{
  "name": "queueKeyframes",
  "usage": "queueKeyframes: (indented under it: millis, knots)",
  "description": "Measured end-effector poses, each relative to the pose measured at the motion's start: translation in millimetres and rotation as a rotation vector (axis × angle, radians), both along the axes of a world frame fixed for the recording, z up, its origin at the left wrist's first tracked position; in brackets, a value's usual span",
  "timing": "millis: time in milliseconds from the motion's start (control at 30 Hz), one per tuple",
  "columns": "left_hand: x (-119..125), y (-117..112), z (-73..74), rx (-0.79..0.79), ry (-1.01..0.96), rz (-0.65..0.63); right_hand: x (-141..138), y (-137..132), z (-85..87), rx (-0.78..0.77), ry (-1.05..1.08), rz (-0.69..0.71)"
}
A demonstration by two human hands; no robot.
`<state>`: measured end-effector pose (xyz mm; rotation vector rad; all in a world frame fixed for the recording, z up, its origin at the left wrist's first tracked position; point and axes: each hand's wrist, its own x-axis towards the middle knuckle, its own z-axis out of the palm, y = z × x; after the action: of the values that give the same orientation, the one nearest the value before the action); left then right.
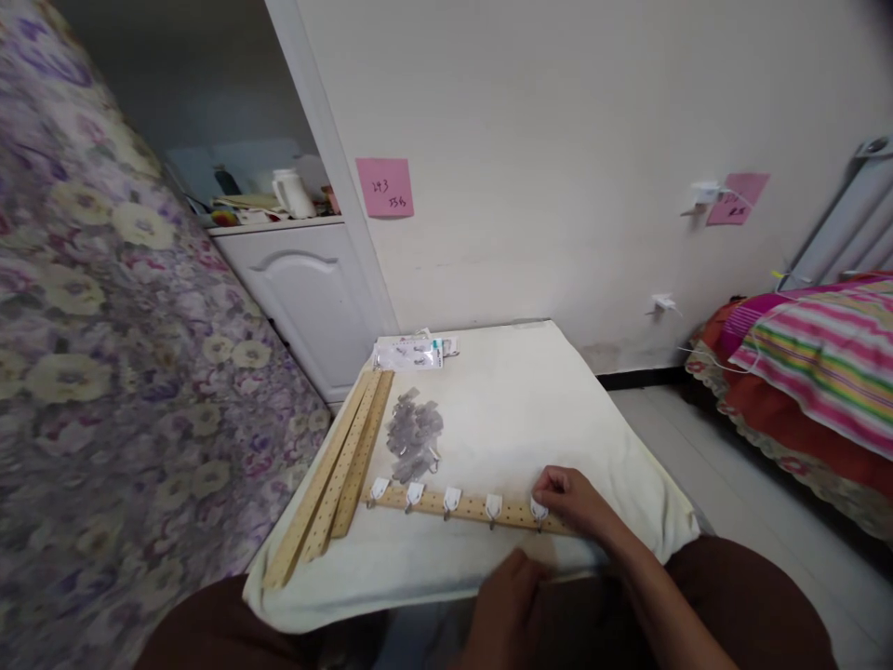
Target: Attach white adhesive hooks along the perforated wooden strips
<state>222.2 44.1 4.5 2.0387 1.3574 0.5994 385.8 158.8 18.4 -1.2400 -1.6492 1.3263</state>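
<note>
A perforated wooden strip [471,508] lies crosswise near the front of the cloth-covered table. White hooks with metal prongs sit along it in a row, the leftmost hook [378,489] at its left end. My right hand [573,501] is over the strip's right part, its thumb and fingers pinched at the upper edge of the rightmost hook [539,510]. Part of that hook is hidden by the fingertips. Low at the table's front edge, my left hand [508,596] is curled closed, with nothing visible in it. Behind the strip lies a pile of hooks in greyish clear wrapping [413,435].
Several more perforated wooden strips [341,465] lie lengthwise along the table's left side. A printed clear packet [410,353] rests at the far left corner. A floral curtain [139,372] hangs on the left. A bed with striped covers [830,335] stands on the right.
</note>
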Motion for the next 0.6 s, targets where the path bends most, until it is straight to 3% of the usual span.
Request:
queueKeyframes:
  millis: [600]
  knots:
    - [-1.6, 7.4, -0.4, 0.066, 0.067, 0.045, -2.1, -0.5, -11.0, 0.047, -0.123, -0.035]
